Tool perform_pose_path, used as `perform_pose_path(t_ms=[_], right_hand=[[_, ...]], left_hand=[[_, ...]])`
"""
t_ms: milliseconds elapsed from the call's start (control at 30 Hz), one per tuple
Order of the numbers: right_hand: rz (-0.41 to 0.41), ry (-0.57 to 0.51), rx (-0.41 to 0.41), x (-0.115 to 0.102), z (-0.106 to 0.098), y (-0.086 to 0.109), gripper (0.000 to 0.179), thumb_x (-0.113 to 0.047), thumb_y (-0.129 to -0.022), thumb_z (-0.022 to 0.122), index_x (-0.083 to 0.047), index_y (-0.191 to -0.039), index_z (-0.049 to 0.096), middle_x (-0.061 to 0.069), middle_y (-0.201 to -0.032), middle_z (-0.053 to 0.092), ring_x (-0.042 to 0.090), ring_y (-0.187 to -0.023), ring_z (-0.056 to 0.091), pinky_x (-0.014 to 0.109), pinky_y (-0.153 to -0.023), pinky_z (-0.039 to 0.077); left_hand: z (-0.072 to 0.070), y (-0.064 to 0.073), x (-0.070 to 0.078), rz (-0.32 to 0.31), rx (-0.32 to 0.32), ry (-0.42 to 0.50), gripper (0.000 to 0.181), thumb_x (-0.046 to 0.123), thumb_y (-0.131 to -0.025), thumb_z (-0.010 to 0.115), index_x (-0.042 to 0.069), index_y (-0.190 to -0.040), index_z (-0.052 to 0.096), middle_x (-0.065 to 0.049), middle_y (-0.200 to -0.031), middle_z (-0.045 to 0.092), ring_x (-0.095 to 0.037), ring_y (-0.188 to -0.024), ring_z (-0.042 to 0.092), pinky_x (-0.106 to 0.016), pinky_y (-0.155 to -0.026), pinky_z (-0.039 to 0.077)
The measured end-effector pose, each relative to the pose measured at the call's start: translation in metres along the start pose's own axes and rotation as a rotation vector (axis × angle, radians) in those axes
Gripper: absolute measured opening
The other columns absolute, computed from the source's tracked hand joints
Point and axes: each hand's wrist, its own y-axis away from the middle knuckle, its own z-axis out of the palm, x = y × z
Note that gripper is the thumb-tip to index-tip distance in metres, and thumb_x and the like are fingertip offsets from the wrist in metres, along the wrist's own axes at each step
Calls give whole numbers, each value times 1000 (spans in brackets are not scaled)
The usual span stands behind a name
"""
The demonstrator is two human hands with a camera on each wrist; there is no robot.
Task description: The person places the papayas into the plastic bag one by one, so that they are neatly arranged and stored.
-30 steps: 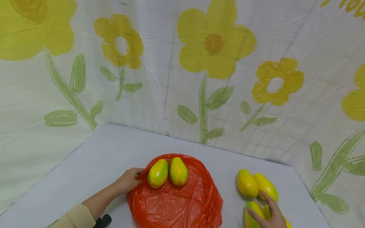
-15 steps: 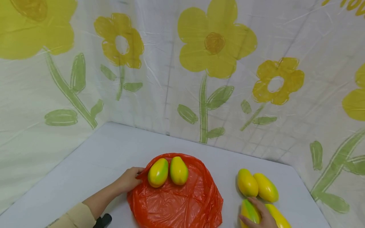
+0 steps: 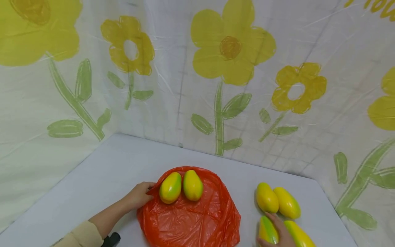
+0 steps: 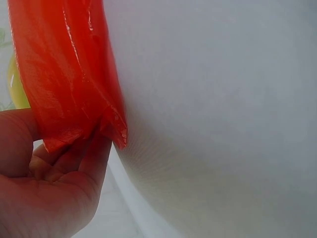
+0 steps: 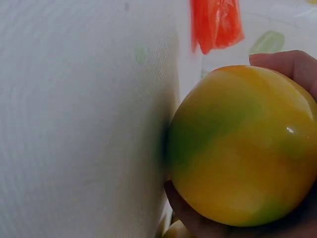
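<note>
My left hand (image 3: pixel 139 196) pinches the left rim of a red plastic bag (image 3: pixel 191 223) that lies spread open on the table; in the left wrist view the bag's edge (image 4: pixel 74 84) hangs between thumb and fingers. Two glossy yellow-green mangoes, a left one (image 3: pixel 170 188) and a right one (image 3: pixel 193 185), rest at the bag's far side. At the lower right, my right hand (image 3: pixel 282 233) grips another mango (image 3: pixel 267 230). Seen from the right wrist, thumb and fingers wrap around this mango (image 5: pixel 242 148), which is at or very near the tabletop.
Two mangoes (image 3: pixel 267 198) (image 3: pixel 287 203) lie side by side just beyond my right hand, and one more mango (image 3: pixel 298 235) lies to its right. A black object (image 3: pixel 111 239) shows beneath the left forearm. Behind the white table (image 3: pixel 135 151) hangs a flower-printed curtain (image 3: pixel 169 85).
My right hand has come from above the nearer mangoes onto one of them, taken hold of it and shifted it slightly left. The left hand and the bag have stayed in place.
</note>
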Motion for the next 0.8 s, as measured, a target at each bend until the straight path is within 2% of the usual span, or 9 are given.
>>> perform_pose_path(t_ms=[300, 433, 633, 800], right_hand=[[-27, -5, 13, -3, 0, 3, 105, -52, -59, 78, -18, -145, 28, 27, -148, 23, 44, -123, 39, 62, -93, 41], [-7, -12, 18, -1, 2, 0, 102, -47, -61, 79, -19, -144, 28, 25, -147, 26, 38, -116, 45, 59, -91, 43], [1, -17, 19, -3, 0, 3, 99, -48, -64, 76, -18, -144, 25, 18, -143, 34, 26, -101, 49, 47, -83, 48], [21, -37, 27, -11, -5, 5, 93, -50, -69, 70, -18, -144, 25, 15, -132, 42, 24, -96, 48, 38, -75, 47]], left_hand=[[1, -1, -2, -2, 0, 9, 42, -4, -83, 55, -3, -124, 55, -16, -117, 62, -21, -95, 61, -39, -78, 57], [1, 0, -1, 0, -1, 12, 42, -5, -83, 55, -3, -124, 55, -16, -116, 62, -20, -94, 61, -39, -78, 57], [1, 1, 0, 2, 2, 21, 42, -6, -82, 54, -4, -124, 55, -16, -116, 62, -20, -93, 61, -39, -77, 57], [1, 1, 0, 1, 6, 13, 42, -6, -82, 55, -4, -124, 55, -17, -116, 62, -22, -95, 61, -40, -78, 57]])
